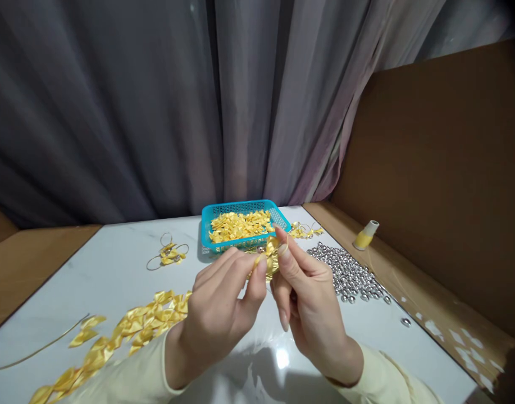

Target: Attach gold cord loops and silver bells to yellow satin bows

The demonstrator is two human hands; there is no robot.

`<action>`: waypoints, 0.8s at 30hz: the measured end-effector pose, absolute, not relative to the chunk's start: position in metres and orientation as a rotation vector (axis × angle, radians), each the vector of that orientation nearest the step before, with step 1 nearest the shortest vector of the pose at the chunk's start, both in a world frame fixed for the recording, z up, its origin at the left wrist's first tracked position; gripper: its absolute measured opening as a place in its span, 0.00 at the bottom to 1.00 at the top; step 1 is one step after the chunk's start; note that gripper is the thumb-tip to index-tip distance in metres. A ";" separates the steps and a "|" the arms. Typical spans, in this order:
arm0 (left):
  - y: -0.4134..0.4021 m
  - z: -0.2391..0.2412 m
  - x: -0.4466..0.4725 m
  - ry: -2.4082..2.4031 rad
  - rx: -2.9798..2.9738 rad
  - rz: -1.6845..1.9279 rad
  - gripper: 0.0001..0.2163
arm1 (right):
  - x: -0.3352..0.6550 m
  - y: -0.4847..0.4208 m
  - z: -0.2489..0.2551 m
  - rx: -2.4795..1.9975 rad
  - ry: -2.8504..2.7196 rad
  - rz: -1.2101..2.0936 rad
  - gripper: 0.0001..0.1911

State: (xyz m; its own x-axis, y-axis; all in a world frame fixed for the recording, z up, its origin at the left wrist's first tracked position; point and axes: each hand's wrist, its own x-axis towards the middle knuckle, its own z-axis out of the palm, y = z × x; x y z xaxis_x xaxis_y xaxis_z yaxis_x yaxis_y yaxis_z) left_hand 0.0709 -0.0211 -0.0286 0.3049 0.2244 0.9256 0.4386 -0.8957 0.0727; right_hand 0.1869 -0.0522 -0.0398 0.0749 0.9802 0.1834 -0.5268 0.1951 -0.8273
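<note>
My left hand [223, 303] and my right hand [308, 297] meet above the white table [122, 280], both pinching a small yellow ribbon piece [270, 252] with a thin gold wire. Thumb and forefinger of each hand press on it from either side. Just behind the hands stands a blue basket [240, 209] full of yellow ribbon pieces. A string of yellow ribbon leaves [126, 331] on a gold wire lies to the left, running under my left sleeve.
A pile of silver beads [350, 275] lies to the right, with one stray bead [406, 322]. A yellow thread spool [365, 235] stands on the brown ledge. Small wire-and-ribbon loops [169, 253] lie at the back left. Grey curtain behind, cardboard wall at right.
</note>
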 end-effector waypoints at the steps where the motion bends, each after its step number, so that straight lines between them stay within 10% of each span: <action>1: -0.021 -0.028 0.071 -0.619 -2.377 -1.628 0.08 | 0.187 -0.052 -0.039 -0.676 -0.864 1.257 0.18; 24: -0.015 -0.034 0.074 -0.598 -2.482 -1.617 0.10 | 0.197 -0.042 -0.032 -0.733 -0.920 0.953 0.10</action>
State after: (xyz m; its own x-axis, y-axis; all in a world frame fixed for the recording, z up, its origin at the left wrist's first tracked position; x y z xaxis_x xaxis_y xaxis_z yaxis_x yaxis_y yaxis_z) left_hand 0.0738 -0.0153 -0.0342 0.3515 0.2597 0.8994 0.3880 -0.9148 0.1126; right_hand 0.1966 -0.0416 -0.0318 0.2776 0.9061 0.3192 -0.3511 0.4050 -0.8442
